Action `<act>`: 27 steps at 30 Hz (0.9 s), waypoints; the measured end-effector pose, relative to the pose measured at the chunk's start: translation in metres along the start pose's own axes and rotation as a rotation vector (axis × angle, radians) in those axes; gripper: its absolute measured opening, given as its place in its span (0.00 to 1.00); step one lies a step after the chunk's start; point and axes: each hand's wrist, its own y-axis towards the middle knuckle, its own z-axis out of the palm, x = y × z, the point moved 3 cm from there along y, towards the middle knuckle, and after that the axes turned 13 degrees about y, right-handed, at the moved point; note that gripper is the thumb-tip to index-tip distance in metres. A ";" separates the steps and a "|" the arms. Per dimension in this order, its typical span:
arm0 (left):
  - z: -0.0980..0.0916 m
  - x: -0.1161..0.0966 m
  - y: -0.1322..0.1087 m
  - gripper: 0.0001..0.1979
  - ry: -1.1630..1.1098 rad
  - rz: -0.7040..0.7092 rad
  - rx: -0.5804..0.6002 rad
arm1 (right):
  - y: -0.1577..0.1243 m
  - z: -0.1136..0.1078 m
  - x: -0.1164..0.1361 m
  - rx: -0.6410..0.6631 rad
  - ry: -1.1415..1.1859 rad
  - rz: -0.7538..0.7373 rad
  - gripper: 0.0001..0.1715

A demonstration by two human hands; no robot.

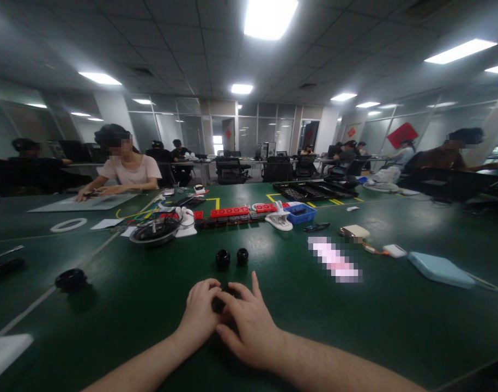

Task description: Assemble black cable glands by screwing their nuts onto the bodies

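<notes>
My left hand (200,310) and my right hand (252,326) meet just above the green table, their fingers closed around a small black round part (218,304). Most of that part is hidden by the fingers, so its exact kind does not show. One finger of my right hand sticks up, away from the part. Just beyond my fingertips stand two similar black ribbed round pieces, a left one (223,258) and a right one (242,256), side by side and slightly apart. A larger black round piece (71,280) sits farther left.
Across the table lie a round tray of cables (154,233), red blocks in a row (229,212), a white clip (279,219) and a blue bin (301,214). To the right are a light blue case (440,268) and a blurred-out pink object (334,260). A person (128,171) works opposite, left.
</notes>
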 end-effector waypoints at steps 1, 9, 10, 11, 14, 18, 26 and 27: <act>0.000 0.000 0.000 0.13 -0.003 0.002 -0.003 | 0.000 0.000 -0.001 -0.004 0.002 0.002 0.27; 0.002 0.001 0.002 0.11 0.006 0.017 -0.032 | 0.000 -0.002 -0.007 -0.053 0.004 0.014 0.25; 0.002 0.001 0.002 0.12 0.007 0.019 -0.031 | 0.000 -0.002 -0.007 -0.059 0.005 0.011 0.26; 0.003 0.001 0.002 0.13 0.009 0.022 -0.030 | 0.000 -0.002 -0.007 -0.064 0.005 0.008 0.27; 0.005 0.003 0.003 0.13 0.008 0.031 -0.038 | 0.000 -0.001 -0.009 -0.072 -0.013 0.009 0.28; 0.007 0.005 0.003 0.13 -0.002 0.042 -0.053 | 0.000 0.000 -0.013 -0.092 -0.063 0.032 0.28; 0.004 0.002 0.001 0.15 0.008 0.055 -0.061 | 0.002 0.002 -0.023 -0.101 -0.151 0.069 0.29; 0.004 0.001 0.000 0.15 0.016 0.059 -0.058 | 0.003 0.002 -0.025 -0.101 -0.158 0.075 0.29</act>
